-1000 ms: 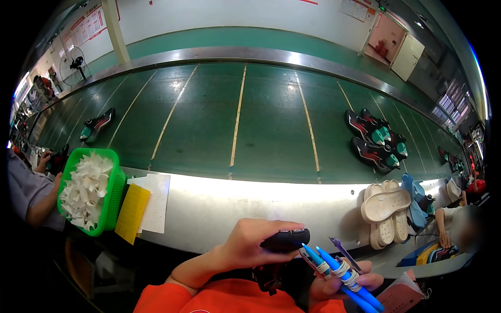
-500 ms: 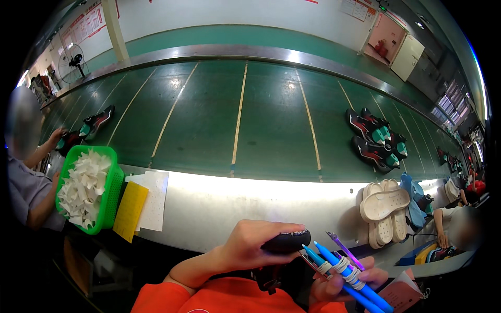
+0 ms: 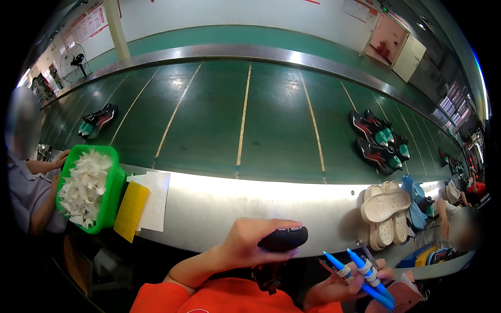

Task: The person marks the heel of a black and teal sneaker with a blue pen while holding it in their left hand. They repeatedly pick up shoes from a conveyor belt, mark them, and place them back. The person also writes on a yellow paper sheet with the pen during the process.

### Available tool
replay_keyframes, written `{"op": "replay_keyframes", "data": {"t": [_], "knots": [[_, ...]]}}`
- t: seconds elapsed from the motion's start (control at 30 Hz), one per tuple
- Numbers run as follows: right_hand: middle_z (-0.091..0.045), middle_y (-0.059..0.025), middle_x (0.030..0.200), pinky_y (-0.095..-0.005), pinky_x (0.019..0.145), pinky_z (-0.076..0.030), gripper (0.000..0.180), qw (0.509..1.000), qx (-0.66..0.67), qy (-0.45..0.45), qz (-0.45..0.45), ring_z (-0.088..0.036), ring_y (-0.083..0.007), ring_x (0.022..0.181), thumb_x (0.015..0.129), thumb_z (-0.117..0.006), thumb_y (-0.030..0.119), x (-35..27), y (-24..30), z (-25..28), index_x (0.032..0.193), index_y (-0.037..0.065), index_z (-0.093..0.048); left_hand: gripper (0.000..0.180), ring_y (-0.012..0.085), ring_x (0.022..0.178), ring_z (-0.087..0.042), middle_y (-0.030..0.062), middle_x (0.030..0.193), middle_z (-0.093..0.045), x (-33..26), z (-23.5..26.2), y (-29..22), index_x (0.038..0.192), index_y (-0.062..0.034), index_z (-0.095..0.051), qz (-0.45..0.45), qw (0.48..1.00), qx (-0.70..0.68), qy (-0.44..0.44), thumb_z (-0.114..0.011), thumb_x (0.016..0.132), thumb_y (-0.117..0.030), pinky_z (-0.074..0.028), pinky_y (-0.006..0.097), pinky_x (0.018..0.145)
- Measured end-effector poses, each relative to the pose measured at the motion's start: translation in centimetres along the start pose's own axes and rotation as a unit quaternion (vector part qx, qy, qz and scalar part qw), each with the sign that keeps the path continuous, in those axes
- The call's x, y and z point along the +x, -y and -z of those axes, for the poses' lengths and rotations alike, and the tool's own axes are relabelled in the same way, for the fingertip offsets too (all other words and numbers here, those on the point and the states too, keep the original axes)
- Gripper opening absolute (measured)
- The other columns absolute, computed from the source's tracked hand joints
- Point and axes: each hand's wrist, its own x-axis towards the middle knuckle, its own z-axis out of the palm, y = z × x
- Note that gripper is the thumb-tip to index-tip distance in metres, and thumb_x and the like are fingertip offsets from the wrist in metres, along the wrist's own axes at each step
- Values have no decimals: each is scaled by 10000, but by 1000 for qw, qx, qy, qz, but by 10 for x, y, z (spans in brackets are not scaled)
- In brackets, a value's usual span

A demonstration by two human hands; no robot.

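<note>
My left hand (image 3: 242, 240) is closed around a black, rounded piece of footwear, seemingly a shoe (image 3: 284, 239), held above my lap in front of the bench edge. Most of its body is hidden by my fingers. My right hand (image 3: 347, 287), lower and to the right, grips a bunch of pens (image 3: 371, 276). Two are bright blue with pale bands wound around their barrels, tips pointing up and left; a darker pen stands behind them. A gap separates the pen tips from the shoe.
A metal ledge (image 3: 250, 203) borders a green conveyor belt (image 3: 276, 125) carrying black-and-red shoes (image 3: 381, 141). Left stand a green basket (image 3: 112, 193) of white scraps and yellow and white sheets (image 3: 130, 211). Pale soles (image 3: 386, 206) lie right. Co-workers sit at both sides; a pink booklet (image 3: 399, 295) is beside my right hand.
My right hand has moved the pens rightward and down, away from the shoe. The left co-worker's hand has come off the shoes on the belt and is now by the basket.
</note>
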Motion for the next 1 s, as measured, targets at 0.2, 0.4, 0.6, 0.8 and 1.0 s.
{"op": "replay_keyframes", "data": {"t": [0.2,0.4,0.6,0.8,1.0], "knots": [[-399,-33,777,-149,469,-379,409,964,94,184,-167,-449,-55,609,729,-595,288,8,-12,12,985,77,-354,444,150,737,-638,91,857,-651,11,13,29,1008,-21,-588,26,997,-15,-71,-780,635,-168,-503,234,675],[-433,-33,692,-172,328,-333,295,873,186,255,-372,-458,-74,425,832,-475,348,-1,-51,36,881,71,-387,524,235,957,-532,155,1042,-529,19,33,143,1026,20,-561,210,960,157,-102,-711,706,-366,-437,340,831],[-446,-29,652,-165,300,-275,230,852,138,306,-402,-431,-59,407,880,-383,303,-5,-62,40,880,74,-408,607,361,1155,-332,205,1213,-347,-20,16,180,1079,7,-520,156,948,263,-85,-638,739,-482,-321,415,956],[-421,-27,700,-170,402,-363,212,851,130,309,-404,-468,-66,461,870,-411,277,0,-67,45,861,65,-416,707,328,1216,-315,150,1276,-319,-103,-30,96,1242,-139,-401,-196,963,171,-71,-693,679,-450,-167,504,1045],[-423,-31,705,-178,411,-374,230,841,130,322,-414,-462,-76,454,852,-441,287,1,-67,42,854,59,-416,509,192,1171,-391,57,1251,-401,-122,-45,109,1215,-380,-399,-384,818,422,69,-595,772,-222,-169,505,1057]]}}
